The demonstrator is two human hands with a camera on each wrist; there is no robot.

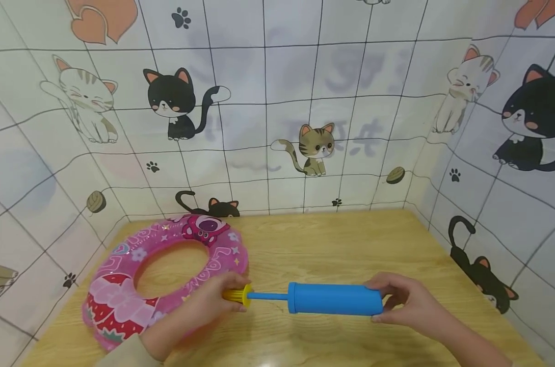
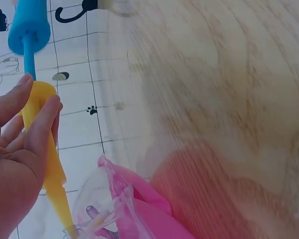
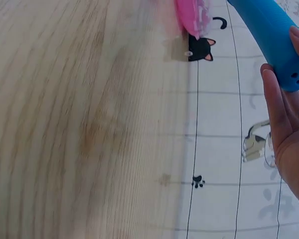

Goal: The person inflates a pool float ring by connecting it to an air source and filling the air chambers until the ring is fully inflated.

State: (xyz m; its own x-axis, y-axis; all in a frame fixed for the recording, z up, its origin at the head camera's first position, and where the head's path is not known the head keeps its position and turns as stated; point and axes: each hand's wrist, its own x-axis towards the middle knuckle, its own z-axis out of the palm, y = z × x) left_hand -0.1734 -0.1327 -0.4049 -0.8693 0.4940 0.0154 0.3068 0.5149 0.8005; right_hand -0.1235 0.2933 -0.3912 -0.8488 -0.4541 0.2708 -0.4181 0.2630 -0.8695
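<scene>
A blue hand pump (image 1: 336, 299) lies level above the table, its thin blue rod partly drawn out. My left hand (image 1: 215, 300) grips the yellow handle (image 2: 44, 124), thumb and fingers on either side. That handle tapers to a narrow nozzle (image 2: 60, 204), whose tip meets the clear plastic of a pink inflatable swim ring (image 1: 114, 265); whether it sits inside a valve I cannot tell. Around the far end of the blue barrel (image 3: 274, 40), which has small holes, are the thumb and fingers of my right hand (image 1: 405, 303). The ring looks filled out and lies at the left.
The wood-grain table (image 1: 323, 244) stretches under both hands. A white cloth wall (image 1: 240, 168) with black grid lines and printed cats stands at the back and on both sides.
</scene>
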